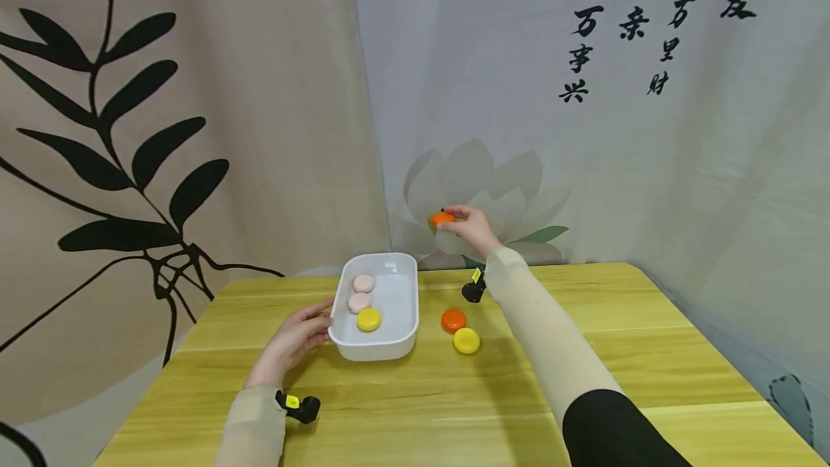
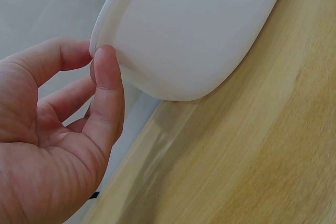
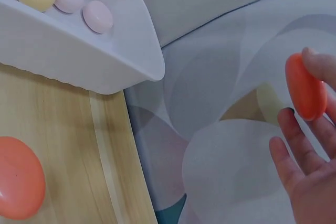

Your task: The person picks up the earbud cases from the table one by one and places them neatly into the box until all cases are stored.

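My right hand (image 1: pixel 470 229) is raised above the table's far edge and pinches a glossy orange disc (image 3: pixel 305 87) between thumb and fingers. A small dark spot shows by a fingertip. With thumb and fingertips, my left hand (image 2: pixel 63 124) pinches the rim of a white rectangular basin (image 1: pixel 400 308) at its left side. Inside the basin lie a yellow disc (image 1: pixel 369 319) and two pale pink discs, the nearer pink disc (image 1: pixel 359 302) close to the yellow one. To the basin's right, another orange disc (image 1: pixel 453 321) lies beside a second yellow disc (image 1: pixel 467 341) on the wood.
The wood-grain table (image 1: pixel 402 416) reaches back to a printed cloth backdrop (image 1: pixel 279 92) with leaves, a lotus and black characters. A black wrist camera (image 1: pixel 303 408) sits on the left sleeve, and another black camera (image 1: pixel 473 290) on the right.
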A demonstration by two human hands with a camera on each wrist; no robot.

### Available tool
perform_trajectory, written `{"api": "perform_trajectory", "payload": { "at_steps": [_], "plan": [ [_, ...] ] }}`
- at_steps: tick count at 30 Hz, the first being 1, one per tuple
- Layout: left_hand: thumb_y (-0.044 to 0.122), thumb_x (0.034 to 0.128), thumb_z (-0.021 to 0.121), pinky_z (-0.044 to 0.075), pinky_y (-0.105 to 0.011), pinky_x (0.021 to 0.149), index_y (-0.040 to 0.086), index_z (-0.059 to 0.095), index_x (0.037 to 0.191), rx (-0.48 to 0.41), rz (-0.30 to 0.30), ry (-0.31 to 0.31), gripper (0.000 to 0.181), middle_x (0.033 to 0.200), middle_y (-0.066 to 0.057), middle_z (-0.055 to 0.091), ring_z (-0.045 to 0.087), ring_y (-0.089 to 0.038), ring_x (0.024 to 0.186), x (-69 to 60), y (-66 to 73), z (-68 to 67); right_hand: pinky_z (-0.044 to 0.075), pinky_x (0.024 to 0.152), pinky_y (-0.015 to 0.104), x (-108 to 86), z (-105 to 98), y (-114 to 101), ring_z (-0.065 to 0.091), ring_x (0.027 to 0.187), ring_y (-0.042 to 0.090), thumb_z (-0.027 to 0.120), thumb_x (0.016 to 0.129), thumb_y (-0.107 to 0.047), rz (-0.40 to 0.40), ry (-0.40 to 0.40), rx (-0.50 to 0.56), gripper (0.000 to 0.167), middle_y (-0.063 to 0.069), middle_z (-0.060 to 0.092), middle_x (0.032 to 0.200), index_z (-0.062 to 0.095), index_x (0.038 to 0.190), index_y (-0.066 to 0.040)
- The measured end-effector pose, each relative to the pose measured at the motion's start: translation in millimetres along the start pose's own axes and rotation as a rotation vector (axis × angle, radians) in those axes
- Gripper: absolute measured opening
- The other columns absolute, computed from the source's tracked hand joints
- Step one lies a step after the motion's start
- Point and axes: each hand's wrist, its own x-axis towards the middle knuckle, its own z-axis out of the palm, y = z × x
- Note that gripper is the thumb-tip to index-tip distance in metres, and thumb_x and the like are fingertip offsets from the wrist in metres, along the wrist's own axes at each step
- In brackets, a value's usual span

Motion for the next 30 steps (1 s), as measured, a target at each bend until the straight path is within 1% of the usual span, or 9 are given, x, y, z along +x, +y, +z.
{"api": "perform_trajectory", "payload": {
  "at_steps": [1,5,13,16,22,30],
  "plan": [
    [0.005,0.0955,0.057,0.055,-0.030,0.080,0.000,0.038,0.147,-0.006,-0.004,0.008,0.055,0.115,-0.023,0.054,0.061,-0.019,0.083,0.2,0.2,0.2,0.043,0.098,0.041,0.4,0.8,-0.2,0.050,0.123,0.027,0.073,0.087,-0.015,-0.003,0.001,-0.002,0.053,0.013,0.054,0.136,0.055,0.135,-0.002],
    [0.006,0.0961,0.057,0.055,-0.028,0.079,-0.001,0.036,0.148,0.009,0.007,-0.006,0.056,0.111,-0.020,0.054,0.061,-0.017,0.082,0.4,1.7,-0.4,0.045,0.094,0.039,1.4,3.7,-1.0,0.051,0.120,0.029,0.072,0.087,-0.013,-0.016,0.000,0.003,0.052,0.015,0.055,0.134,0.054,0.135,0.000],
    [0.004,0.0961,0.056,0.055,-0.028,0.079,-0.002,0.036,0.147,-0.008,0.018,-0.009,0.055,0.111,-0.021,0.054,0.061,-0.019,0.084,-1.2,1.6,-0.1,0.044,0.081,0.031,3.6,12.1,1.6,0.054,0.111,0.028,0.072,0.087,-0.012,-0.032,-0.007,0.013,0.051,0.017,0.058,0.129,0.055,0.133,0.002],
    [0.003,0.0961,0.056,0.055,-0.028,0.078,-0.003,0.036,0.147,-0.017,0.016,-0.008,0.055,0.110,-0.022,0.055,0.061,-0.019,0.083,-1.6,0.1,-0.1,0.044,0.080,0.030,4.7,15.4,3.7,0.055,0.111,0.027,0.072,0.086,-0.012,-0.034,-0.005,0.008,0.050,0.016,0.058,0.129,0.056,0.132,0.001],
    [0.003,0.0966,0.054,0.055,-0.028,0.077,-0.002,0.036,0.147,-0.017,0.012,-0.008,0.054,0.111,-0.022,0.056,0.062,-0.019,0.083,-2.0,-1.2,-1.0,0.046,0.085,0.032,4.5,22.2,3.8,0.055,0.112,0.027,0.074,0.085,-0.014,-0.024,-0.001,-0.002,0.050,0.015,0.058,0.129,0.058,0.131,0.000],
    [0.003,0.0960,0.056,0.055,-0.028,0.077,-0.002,0.036,0.147,-0.018,0.015,-0.018,0.055,0.109,-0.022,0.056,0.061,-0.017,0.080,-1.4,-1.0,-1.6,0.044,0.077,0.028,6.2,30.7,4.0,0.055,0.109,0.025,0.074,0.084,-0.013,-0.027,-0.002,0.011,0.050,0.015,0.058,0.129,0.058,0.130,0.001]
  ]
}}
